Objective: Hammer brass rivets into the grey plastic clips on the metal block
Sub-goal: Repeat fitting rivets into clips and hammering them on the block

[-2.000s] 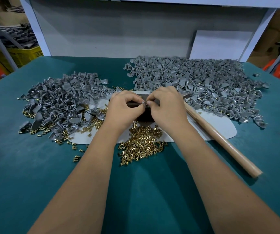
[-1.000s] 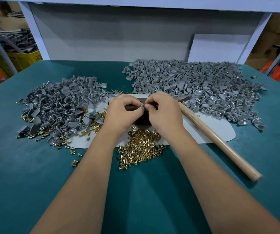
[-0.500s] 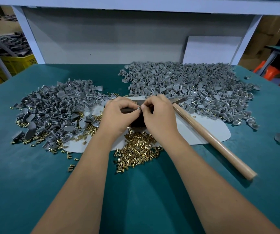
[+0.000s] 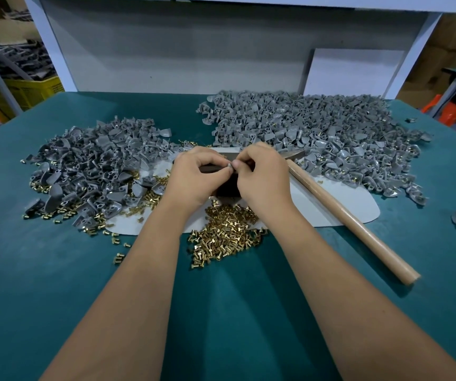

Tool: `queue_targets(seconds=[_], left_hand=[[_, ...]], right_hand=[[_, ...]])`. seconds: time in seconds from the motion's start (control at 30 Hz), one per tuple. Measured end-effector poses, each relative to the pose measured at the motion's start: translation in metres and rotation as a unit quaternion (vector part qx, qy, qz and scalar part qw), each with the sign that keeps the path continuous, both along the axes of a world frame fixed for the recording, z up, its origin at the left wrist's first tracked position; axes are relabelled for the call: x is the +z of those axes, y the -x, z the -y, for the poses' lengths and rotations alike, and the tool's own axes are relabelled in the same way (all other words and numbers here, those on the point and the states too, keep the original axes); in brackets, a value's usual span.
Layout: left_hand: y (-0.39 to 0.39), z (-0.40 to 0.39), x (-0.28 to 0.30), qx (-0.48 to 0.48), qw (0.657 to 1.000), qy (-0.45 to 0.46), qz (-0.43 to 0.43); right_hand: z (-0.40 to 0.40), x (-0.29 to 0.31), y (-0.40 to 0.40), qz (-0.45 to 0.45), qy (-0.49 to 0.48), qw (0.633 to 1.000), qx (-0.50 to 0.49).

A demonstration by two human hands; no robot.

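Grey plastic, a small clip (image 4: 230,168), was pinched between the fingers (image 4: 221,166) of the left hand (image 4: 192,180) and right hand (image 4: 262,178), just above the dark metal block (image 4: 226,188). Brass rivets (image 4: 226,235) lay heaped nearer on the green counter (image 4: 56,270). A hammer (image 4: 350,221) lay to the right, beside a clip pile (image 4: 317,133).
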State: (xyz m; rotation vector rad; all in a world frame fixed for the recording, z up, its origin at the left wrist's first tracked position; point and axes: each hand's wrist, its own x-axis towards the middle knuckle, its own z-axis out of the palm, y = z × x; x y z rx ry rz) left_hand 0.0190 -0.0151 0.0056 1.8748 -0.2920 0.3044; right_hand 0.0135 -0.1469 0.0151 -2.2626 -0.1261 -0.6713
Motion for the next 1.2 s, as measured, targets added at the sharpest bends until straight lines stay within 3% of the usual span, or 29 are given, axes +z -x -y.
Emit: queue_targets(seconds=[0.27,0.47,0.53,0.63,0.73,1.2], left_hand=[[0.000,-0.001,0.000,-0.001,1.000,-0.012,-0.007],[-0.003,-0.001,0.000,0.009,0.999,-0.026,-0.015],[-0.003,-0.001,0.000,0.012,0.999,-0.021,-0.021],[-0.002,-0.001,0.001,0.011,1.000,-0.006,-0.024],[-0.003,-0.001,0.001,0.013,1.000,0.008,-0.015],[-0.011,0.006,-0.008,0.114,0.986,-0.111,0.055]], right_hand=[[0.006,-0.004,0.001,-0.004,-0.009,0.999,0.036],[0.020,0.000,0.003,-0.019,-0.129,0.990,0.054],[0.027,0.000,0.003,-0.032,-0.094,0.993,0.064],[0.032,-0.004,0.002,-0.071,0.051,0.992,0.087],[0.033,-0.010,-0.002,-0.058,0.120,0.987,0.088],[0.026,-0.013,-0.008,0.012,0.090,0.994,0.060]])
